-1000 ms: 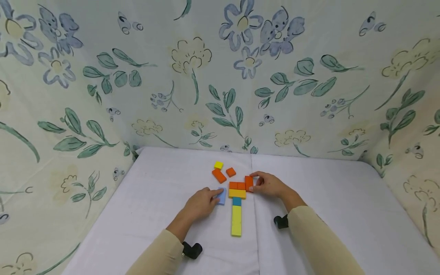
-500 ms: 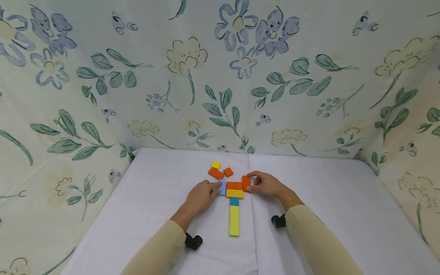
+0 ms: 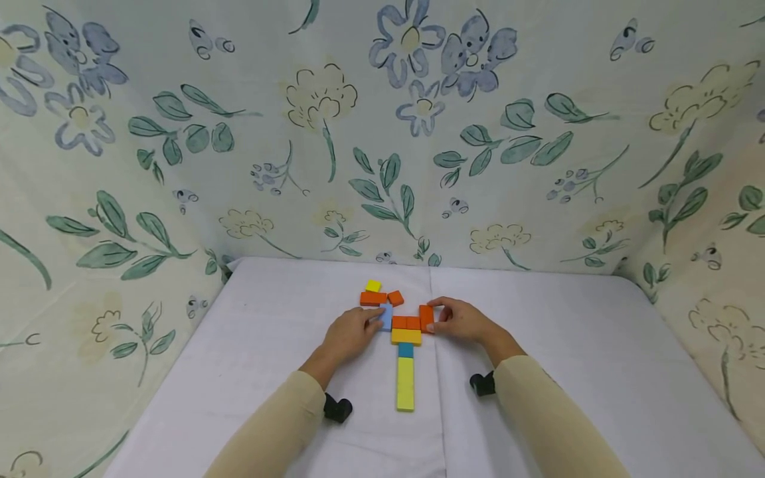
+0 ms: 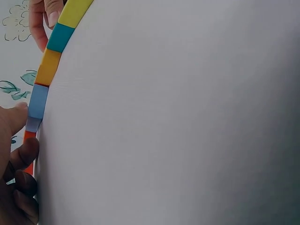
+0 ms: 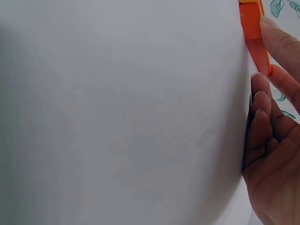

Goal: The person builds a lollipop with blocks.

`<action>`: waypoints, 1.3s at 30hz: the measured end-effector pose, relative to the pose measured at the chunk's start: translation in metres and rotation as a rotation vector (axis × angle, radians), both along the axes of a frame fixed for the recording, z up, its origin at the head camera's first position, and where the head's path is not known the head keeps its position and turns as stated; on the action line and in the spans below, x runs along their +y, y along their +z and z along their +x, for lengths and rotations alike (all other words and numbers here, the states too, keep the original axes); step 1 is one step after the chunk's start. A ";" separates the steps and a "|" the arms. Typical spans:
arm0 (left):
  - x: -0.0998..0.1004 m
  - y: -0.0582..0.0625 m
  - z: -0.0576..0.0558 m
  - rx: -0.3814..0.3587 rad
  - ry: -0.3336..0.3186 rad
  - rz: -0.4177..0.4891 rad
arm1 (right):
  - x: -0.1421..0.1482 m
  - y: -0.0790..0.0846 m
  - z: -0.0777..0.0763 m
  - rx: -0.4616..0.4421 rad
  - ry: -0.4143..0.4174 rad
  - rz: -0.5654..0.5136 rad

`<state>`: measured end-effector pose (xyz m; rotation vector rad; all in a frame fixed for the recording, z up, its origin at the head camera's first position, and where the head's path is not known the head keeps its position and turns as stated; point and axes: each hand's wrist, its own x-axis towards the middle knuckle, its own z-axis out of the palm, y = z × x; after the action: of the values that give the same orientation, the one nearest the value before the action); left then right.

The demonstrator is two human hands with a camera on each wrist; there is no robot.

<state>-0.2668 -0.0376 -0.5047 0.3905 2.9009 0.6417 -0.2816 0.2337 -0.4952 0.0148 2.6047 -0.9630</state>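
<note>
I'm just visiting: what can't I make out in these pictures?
Light blue block: head view; the left hand covers part.
Black wrist pieces: head view; sleeves hide how they attach.
Sleeves' upper ends: head view; cut off by the bottom edge.
Long yellow block: left wrist view; the top edge cuts it.
Right hand: right wrist view; the right edge cuts it.

The left sleeve [image 3: 269, 425], at seven o'clock in the head view, is plain pale beige, matched by the right sleeve [image 3: 552, 411] between four and five. Beside these, the left fitting [image 3: 339, 409] and right fitting [image 3: 481, 384] are small and black with rounded knobs, jutting toward three o'clock and nine. The left hand [image 3: 348, 335] and right hand [image 3: 467, 320] are bare.
</note>
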 end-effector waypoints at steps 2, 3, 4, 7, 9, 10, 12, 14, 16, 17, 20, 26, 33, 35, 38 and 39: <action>-0.001 0.000 -0.001 -0.006 0.004 0.013 | 0.000 0.000 0.000 0.004 0.006 0.002; -0.001 -0.001 -0.001 -0.009 0.007 0.019 | 0.000 0.000 0.000 0.005 0.005 0.001; -0.002 -0.001 -0.002 -0.011 0.009 0.026 | 0.000 0.001 0.000 0.006 0.005 0.002; -0.002 -0.003 -0.003 -0.019 0.014 0.037 | 0.000 0.001 0.000 0.009 0.012 0.005; -0.003 -0.004 -0.003 -0.023 0.014 0.039 | -0.001 0.001 0.001 0.006 0.010 0.002; -0.003 -0.004 -0.004 -0.022 0.012 0.041 | -0.001 0.002 0.002 0.008 0.012 0.002; -0.003 -0.005 -0.004 -0.024 0.015 0.043 | 0.000 0.002 0.002 0.010 0.013 0.000; -0.003 -0.005 -0.003 -0.025 0.021 0.043 | 0.000 0.002 0.003 0.010 0.009 -0.005; -0.004 -0.005 -0.003 -0.023 0.026 0.046 | 0.000 0.002 0.003 0.009 0.007 -0.006; -0.004 -0.005 -0.003 -0.023 0.030 0.044 | -0.001 0.002 0.003 0.008 0.006 -0.006; -0.005 -0.006 -0.004 -0.020 0.033 0.046 | -0.001 0.002 0.003 0.005 0.001 -0.005; -0.005 -0.007 -0.005 -0.019 0.035 0.051 | -0.001 0.000 0.003 0.017 0.010 -0.008; -0.006 -0.007 -0.006 -0.017 0.033 0.053 | 0.000 -0.003 0.002 0.038 0.024 0.003; -0.006 -0.008 -0.006 -0.016 0.033 0.056 | 0.000 -0.003 0.002 0.042 0.018 0.001; -0.007 -0.008 -0.006 -0.020 0.030 0.063 | 0.000 -0.003 0.003 0.050 -0.001 0.002; -0.007 -0.008 -0.006 -0.021 0.028 0.066 | 0.000 -0.003 0.004 0.059 -0.007 0.008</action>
<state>-0.2729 -0.0442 -0.5127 0.3491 2.8760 0.7427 -0.2777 0.2338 -0.4983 -0.0032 2.6636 -0.9698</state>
